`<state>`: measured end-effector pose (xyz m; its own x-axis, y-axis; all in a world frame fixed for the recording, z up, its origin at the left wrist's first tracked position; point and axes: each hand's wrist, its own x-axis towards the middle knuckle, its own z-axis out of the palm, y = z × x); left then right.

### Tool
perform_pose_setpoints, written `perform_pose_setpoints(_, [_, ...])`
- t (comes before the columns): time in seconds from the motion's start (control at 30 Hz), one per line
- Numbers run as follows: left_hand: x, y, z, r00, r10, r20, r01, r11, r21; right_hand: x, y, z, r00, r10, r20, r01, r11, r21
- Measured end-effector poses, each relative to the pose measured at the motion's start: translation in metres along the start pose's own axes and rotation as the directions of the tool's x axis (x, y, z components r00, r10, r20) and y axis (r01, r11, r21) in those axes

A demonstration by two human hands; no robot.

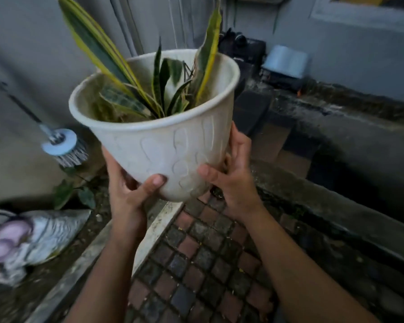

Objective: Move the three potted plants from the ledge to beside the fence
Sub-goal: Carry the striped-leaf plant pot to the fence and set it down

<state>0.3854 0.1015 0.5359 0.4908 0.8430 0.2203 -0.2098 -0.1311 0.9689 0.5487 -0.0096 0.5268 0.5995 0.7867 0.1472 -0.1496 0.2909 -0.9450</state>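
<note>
A white embossed plastic pot (163, 145) with a snake plant (126, 73) of green and yellow striped leaves is held up in the air in front of me, tilted slightly. My left hand (128, 194) grips the pot's lower left side, thumb across the front. On the lower right side my right hand (231, 178) grips it, thumb on the front and fingers behind. No other potted plant and no fence show in this view.
Below lies a small-tiled brick-coloured floor (196, 264) with a pale raised kerb (156, 227) on its left. A long-handled brush (63, 145) leans on the grey wall at left. A dark mossy concrete ledge (336, 127) and a drain run along the right. A striped sack (44, 236) lies at lower left.
</note>
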Motion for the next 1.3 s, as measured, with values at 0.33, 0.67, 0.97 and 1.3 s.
perform_pose_setpoints(0.33, [-0.020, 0.285, 0.051, 0.957, 0.168, 0.237, -0.163, 0.986, -0.038, -0.102, -0.298, 0.084, 0.902, -0.299, -0.311, 0.231, 0.944, -0.237])
perform_pose_setpoints(0.67, [-0.119, 0.405, 0.183, 0.748, 0.332, 0.574, -0.181, 0.935, -0.305, -0.265, -0.468, 0.041, 0.641, -0.559, -0.526, 0.236, 0.796, -0.558])
perform_pose_setpoints(0.97, [-0.310, 0.461, 0.354, 0.464, 0.445, 0.766, 0.050, 0.850, -0.525, -0.483, -0.570, -0.046, 0.271, -0.722, -0.637, 0.082, 0.676, -0.732])
perform_pose_setpoints(1.3, [-0.563, 0.518, 0.475, 0.115, 0.518, 0.848, 0.391, 0.761, -0.518, -0.735, -0.632, -0.080, -0.117, -0.778, -0.617, -0.156, 0.628, -0.763])
